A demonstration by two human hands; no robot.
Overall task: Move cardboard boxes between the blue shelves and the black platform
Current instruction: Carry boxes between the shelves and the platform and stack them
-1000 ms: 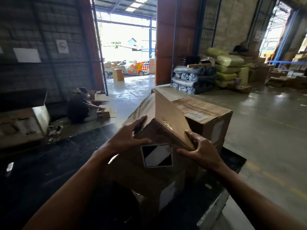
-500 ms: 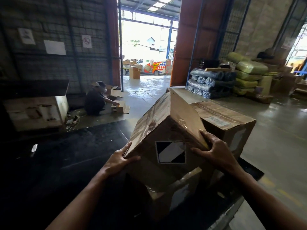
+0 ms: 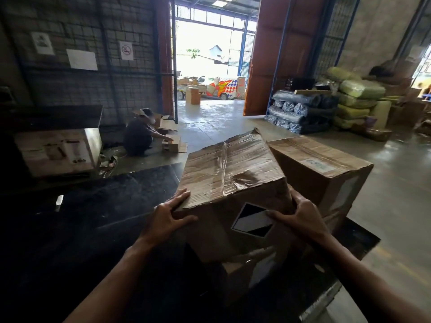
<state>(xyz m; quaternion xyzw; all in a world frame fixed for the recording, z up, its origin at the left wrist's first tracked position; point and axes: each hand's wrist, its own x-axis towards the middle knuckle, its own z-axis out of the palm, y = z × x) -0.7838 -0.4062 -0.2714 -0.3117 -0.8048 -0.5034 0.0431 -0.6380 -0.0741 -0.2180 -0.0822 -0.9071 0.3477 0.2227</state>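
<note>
Crumpled box (image 3: 231, 173) is sitting tilted on a lower box (image 3: 242, 276) near the black platform's (image 3: 93, 217) right edge, just beside a neighbouring box (image 3: 321, 173) on the same platform. Left hand (image 3: 166, 217) is gripping its near-left top corner, fingers spread. Right hand (image 3: 300, 216) is wrapping the near-right corner, fingers curled. Likely risks: creased cardboard buckling under the grip, and the tilted load sliding off the platform's edge.

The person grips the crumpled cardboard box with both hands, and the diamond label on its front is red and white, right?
Not quite. The head view shows the diamond label is black and white, not red and white. The rest holds: the left hand and right hand both grip the crumpled cardboard box.
</note>
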